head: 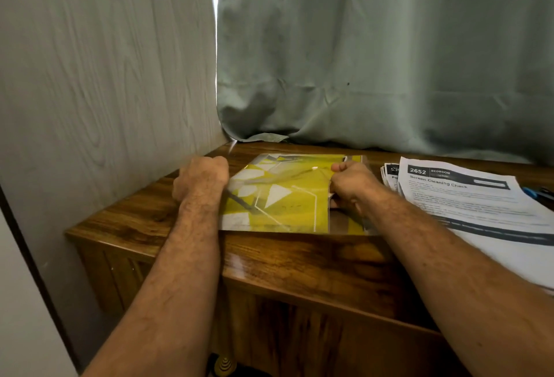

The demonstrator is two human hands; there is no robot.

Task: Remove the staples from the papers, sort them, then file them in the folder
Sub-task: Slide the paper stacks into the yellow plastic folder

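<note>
A yellow folder [278,193] with white and grey shapes lies flat on the wooden table [299,259], close to the front edge. My left hand [199,179] grips the folder's left edge with curled fingers. At the folder's right edge, my right hand [350,186] pinches the cover near the opening. A stack of printed papers [467,196] headed "2652 Bedroom, Screen Cleaning Check" lies to the right of the folder. More sheets [389,174] fan out from under its left side.
A grey wood-grain wall [105,77] borders the table on the left. A green curtain [374,62] hangs behind it and touches the tabletop. A blue and dark object [536,192], perhaps a pen or tool, lies past the papers at the far right.
</note>
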